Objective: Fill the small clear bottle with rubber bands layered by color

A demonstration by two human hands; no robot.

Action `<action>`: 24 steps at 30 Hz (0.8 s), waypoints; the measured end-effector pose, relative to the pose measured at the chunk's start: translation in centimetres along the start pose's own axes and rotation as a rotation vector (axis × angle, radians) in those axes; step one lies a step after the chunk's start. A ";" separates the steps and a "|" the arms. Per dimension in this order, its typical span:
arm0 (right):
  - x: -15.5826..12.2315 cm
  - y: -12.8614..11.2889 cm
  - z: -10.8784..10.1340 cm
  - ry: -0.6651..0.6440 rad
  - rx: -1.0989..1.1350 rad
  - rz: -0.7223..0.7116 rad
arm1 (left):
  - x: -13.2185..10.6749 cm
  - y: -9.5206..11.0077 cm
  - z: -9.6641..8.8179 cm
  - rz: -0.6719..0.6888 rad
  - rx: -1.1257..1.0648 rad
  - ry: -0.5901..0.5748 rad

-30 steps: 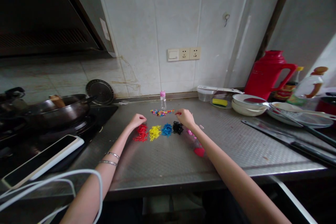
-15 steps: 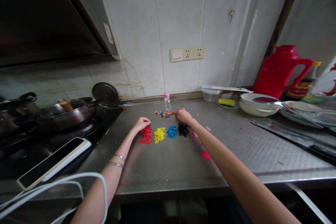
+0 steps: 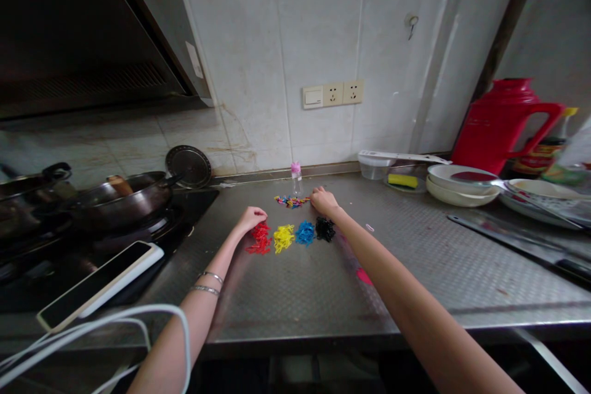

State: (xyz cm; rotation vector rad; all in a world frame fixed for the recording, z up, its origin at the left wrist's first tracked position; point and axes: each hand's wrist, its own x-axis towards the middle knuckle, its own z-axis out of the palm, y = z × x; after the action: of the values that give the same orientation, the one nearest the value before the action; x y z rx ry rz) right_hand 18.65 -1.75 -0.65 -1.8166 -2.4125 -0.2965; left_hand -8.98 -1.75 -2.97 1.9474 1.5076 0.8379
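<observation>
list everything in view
hood: 1, black, upper left
wall plates: 3, cream, wall
pots: 2, metal, stove
lid: 1, dark, wall
device: 1, black/white, stove edge
cables: unclear, white, lower left
piles: 4, red, yellow, blue, black, centre
mixed pile: 1, multicoloured, centre
small bottle: 1, clear, back
sponge: 1, yellow, right
dishes: unclear, white, right
flask: 1, red, right
utensils: several, dark, right
left hand: 1, bare, by red pile
right hand: 1, bare, by mixed pile

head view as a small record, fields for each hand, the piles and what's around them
left hand: at the back edge of the red pile
right hand: at the right end of the mixed pile
held pieces: too small to tell
rightward from red: yellow pile, blue pile, black pile
behind mixed pile: pink-capped bottle
back right: red flask
</observation>
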 end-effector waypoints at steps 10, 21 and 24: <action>0.4 -0.4 -0.1 -0.005 0.038 -0.041 | 0.0 -0.2 0.0 0.001 0.001 -0.004; -0.1 -0.3 -1.0 0.061 0.175 -0.026 | 0.2 -0.5 0.1 0.009 0.029 -0.006; -0.5 -0.6 -1.9 0.088 0.360 -0.076 | 0.3 -0.6 0.2 0.004 0.007 -0.003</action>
State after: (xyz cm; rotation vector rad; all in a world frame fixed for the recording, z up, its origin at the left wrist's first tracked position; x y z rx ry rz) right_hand 18.13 -2.80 1.01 -1.5260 -2.2966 0.0503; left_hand -9.18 -1.33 -3.49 1.9563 1.5075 0.8314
